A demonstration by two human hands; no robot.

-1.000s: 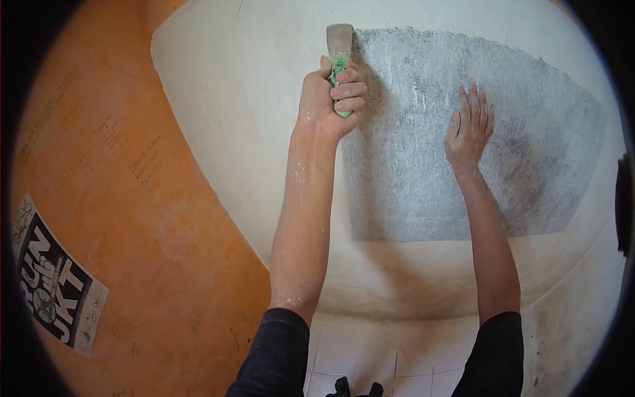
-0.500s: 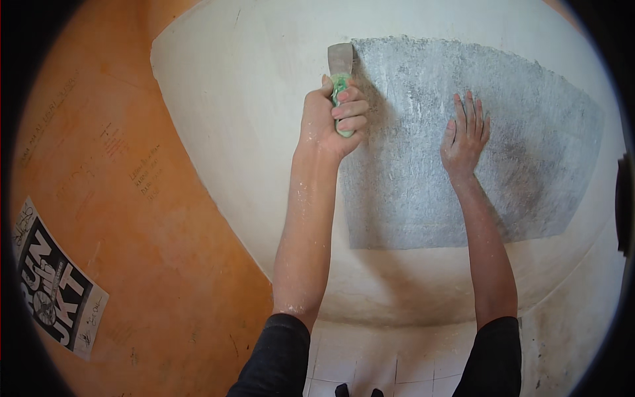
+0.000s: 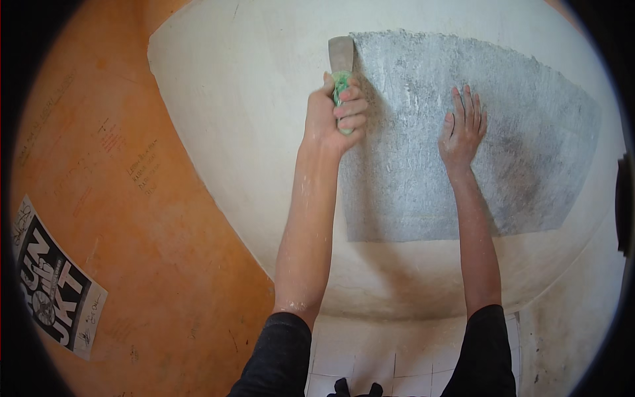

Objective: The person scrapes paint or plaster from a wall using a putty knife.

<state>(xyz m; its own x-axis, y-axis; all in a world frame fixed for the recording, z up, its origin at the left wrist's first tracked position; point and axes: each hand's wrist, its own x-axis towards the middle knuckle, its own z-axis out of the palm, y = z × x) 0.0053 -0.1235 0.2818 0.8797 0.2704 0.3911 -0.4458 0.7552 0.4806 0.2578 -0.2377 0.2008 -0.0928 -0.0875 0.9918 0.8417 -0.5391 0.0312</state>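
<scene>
A scraper [image 3: 341, 55] with a broad metal blade and a green handle points upward at the upper left corner of a rough grey patch [image 3: 410, 178] on a white wall [image 3: 245, 126]. The person's left hand [image 3: 335, 114] is closed firmly around the handle, fingers curled over it. The right hand [image 3: 464, 135] is over the middle of the patch, fingers slightly spread and palm toward it; whether it presses there cannot be told. The patch is mottled, with a ragged upper edge and a straighter lower one. Left of the patch, beyond the white, is an orange wall [image 3: 159, 264] with faint handwriting [image 3: 142, 167] and, lower down, a black-and-white poster [image 3: 58, 284]. Below the patch are pale tiles [image 3: 413, 364].
</scene>
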